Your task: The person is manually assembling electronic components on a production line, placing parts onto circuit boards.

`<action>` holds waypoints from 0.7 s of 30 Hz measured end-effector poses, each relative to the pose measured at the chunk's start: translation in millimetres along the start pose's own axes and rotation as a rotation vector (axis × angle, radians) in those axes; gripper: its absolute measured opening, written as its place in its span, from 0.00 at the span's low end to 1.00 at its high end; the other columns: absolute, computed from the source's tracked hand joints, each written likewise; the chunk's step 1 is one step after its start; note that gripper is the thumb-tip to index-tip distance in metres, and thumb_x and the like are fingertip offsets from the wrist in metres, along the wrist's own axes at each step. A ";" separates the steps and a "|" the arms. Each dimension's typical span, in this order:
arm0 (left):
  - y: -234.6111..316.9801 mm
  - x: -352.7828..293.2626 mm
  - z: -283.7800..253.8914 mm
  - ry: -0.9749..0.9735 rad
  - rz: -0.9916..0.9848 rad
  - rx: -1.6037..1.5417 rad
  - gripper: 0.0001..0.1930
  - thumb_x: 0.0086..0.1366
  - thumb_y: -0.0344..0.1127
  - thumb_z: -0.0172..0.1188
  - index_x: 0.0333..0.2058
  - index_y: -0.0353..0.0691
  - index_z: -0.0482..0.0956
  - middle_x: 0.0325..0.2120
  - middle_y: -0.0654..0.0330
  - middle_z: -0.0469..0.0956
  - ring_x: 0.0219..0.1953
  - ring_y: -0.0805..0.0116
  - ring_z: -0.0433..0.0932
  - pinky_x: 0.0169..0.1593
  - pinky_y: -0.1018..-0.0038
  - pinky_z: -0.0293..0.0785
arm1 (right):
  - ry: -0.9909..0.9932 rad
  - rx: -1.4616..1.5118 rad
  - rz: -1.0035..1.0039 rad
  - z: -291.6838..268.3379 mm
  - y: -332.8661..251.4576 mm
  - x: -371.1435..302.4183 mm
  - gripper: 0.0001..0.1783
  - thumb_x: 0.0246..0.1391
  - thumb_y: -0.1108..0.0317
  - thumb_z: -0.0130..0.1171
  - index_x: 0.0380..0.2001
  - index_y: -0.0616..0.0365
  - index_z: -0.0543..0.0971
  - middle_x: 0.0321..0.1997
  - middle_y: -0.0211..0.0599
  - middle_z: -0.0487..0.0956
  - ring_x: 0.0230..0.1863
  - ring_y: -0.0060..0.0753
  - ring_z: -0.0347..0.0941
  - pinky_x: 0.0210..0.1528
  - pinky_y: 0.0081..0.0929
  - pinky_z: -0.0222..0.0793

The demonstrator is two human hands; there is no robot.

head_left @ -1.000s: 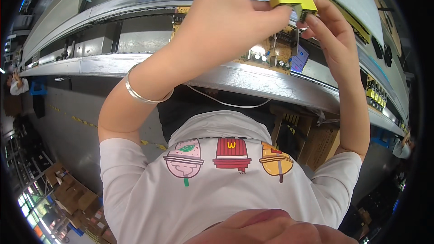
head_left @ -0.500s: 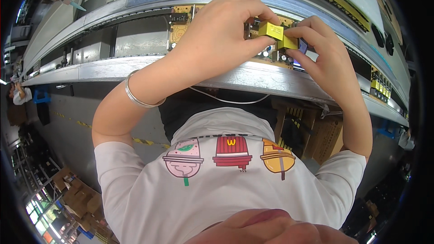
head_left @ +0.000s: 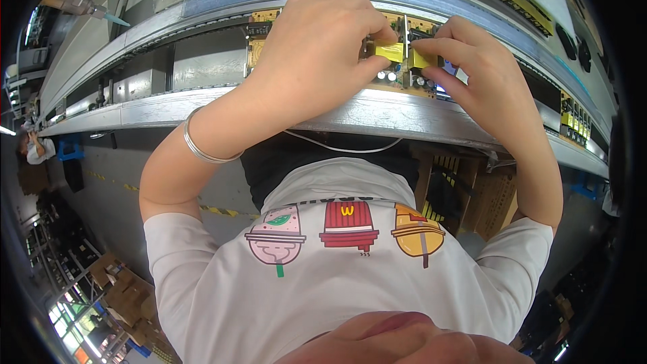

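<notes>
Operator's at the line, both hands in over a populated circuit board [head_left: 257, 54] sitting between the metal rails [head_left: 344, 111]. Left hand [head_left: 330, 40] pinches one yellow block [head_left: 390, 52], thumb and fingers on either side. Right hand [head_left: 485, 71] pinches a second yellow block [head_left: 420, 60] just beside it; an upright metal strip [head_left: 406, 44] stands between the two. Both blocks low over the board; can't tell from here if they're seated. Silver bracelet [head_left: 195, 140] on the left forearm, white shirt [head_left: 337, 290] with three cup prints. More boards with yellow parts [head_left: 575, 120] down the line to the right. Dispenser tip [head_left: 111, 18] upper left. Far left: a co-worker [head_left: 39, 151] by a blue stool [head_left: 69, 149]. Cardboard boxes [head_left: 123, 296] lower left.
</notes>
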State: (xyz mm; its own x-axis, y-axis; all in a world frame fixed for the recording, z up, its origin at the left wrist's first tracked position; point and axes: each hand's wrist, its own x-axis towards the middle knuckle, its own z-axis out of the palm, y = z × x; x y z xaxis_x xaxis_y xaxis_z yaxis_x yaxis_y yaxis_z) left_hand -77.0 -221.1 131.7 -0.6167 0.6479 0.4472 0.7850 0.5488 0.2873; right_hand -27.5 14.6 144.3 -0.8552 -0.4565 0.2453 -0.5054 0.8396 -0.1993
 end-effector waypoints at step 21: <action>-3.3 0.7 -11.3 -0.098 -0.049 0.031 0.07 0.54 0.34 0.70 0.33 0.43 0.88 0.30 0.65 0.83 0.37 0.63 0.75 0.49 0.66 0.68 | 0.069 0.037 -0.014 6.4 -4.0 3.0 0.06 0.50 0.73 0.67 0.32 0.60 0.84 0.33 0.32 0.74 0.29 0.37 0.72 0.36 0.32 0.70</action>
State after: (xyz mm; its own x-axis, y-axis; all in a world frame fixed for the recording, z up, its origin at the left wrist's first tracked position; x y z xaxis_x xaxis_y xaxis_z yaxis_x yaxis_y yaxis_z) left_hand -79.3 -228.4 140.6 -0.6581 0.6679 0.3476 0.7526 0.5959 0.2802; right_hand -28.8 8.0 139.8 -0.8388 -0.4457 0.3128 -0.5222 0.8212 -0.2302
